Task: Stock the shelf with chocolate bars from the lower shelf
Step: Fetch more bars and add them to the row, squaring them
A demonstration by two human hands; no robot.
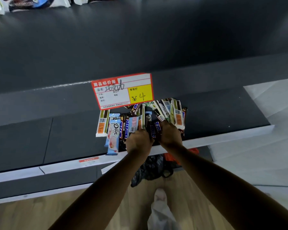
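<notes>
Both arms are down at the dark shelf (223, 117), buried in a messy pile of bars (135, 123). Right grip (170, 135) looks curled round a dark Snickers (155, 132). Left grip (139, 141) is bunched at the pile's near edge, can't tell if it's holding anything. A Dove bar (113, 136) pokes over the front lip, and a red price tag (121, 90) sits on the edge above.

Shelf (32, 135) left of the chocolate bar pile (140, 120) is bare and wide, with a shorter bare strip to its right. Price tag (122, 90) overhangs the pile's rear edge, blocking reach there. Upper shelf (140, 39) beyond the pile is open.
</notes>
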